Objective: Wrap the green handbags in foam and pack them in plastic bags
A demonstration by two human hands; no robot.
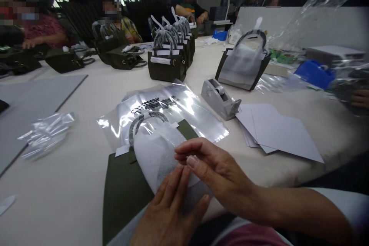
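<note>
A dark green handbag (123, 192) lies on the white table in front of me, its wrapped handles (148, 117) pointing away. White tissue paper (155, 150) covers part of its front. My left hand (173, 203) presses flat on the tissue, its fingers stretched out. Just above and to the right, my right hand (210, 165) is curled, with thumb and fingertips close together near the tissue; whatever they hold, if anything, is too small to name. Clear plastic bags (173, 103) with black print lie beyond the handbag. A grey tape dispenser (220, 98) stands behind my right hand.
White cards (279, 130) lie at the right. A tissue-covered bag (245, 61) and a row of green bags (167, 65) stand farther back. Crumpled plastic (49, 134) and a grey board (43, 96) are at the left. Several people sit across the table; another person's hand (360, 98) shows far right.
</note>
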